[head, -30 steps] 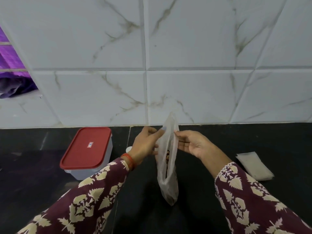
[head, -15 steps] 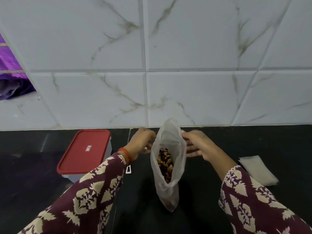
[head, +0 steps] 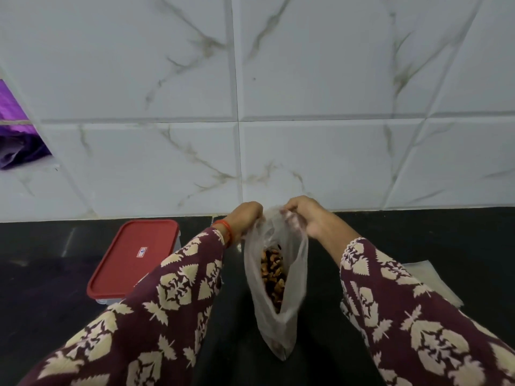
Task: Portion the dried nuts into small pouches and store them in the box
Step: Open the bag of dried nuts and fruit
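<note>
Centrally in the frame, a clear plastic bag of dried nuts is held up above the black counter. Its mouth is gripped at the left rim by the left hand and pinched at the right rim by the right hand. At lower left, a red-lidded box is seen, closed. Flat small pouches are partly hidden at right.

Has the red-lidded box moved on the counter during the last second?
No. The red-lidded box sits at the same spot beside the counter seam below the wall tiles; only the head camera shifted slightly.
</note>
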The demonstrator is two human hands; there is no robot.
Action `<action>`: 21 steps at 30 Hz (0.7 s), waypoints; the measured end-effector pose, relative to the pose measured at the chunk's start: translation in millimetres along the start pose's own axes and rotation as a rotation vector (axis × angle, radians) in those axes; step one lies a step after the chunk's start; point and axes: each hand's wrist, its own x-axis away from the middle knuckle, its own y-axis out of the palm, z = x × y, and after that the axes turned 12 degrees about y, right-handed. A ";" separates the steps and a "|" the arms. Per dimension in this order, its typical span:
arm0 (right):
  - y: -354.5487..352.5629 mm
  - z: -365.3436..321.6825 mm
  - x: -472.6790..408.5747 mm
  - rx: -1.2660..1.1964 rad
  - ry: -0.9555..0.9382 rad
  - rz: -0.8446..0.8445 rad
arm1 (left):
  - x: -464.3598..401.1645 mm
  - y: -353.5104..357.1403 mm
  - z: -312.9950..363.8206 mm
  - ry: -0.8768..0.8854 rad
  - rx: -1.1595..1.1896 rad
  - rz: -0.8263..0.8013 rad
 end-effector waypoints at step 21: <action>-1.1 48.8 24.5 -0.132 -0.004 0.093 | 34.0 -19.3 -41.3 -0.020 0.140 0.026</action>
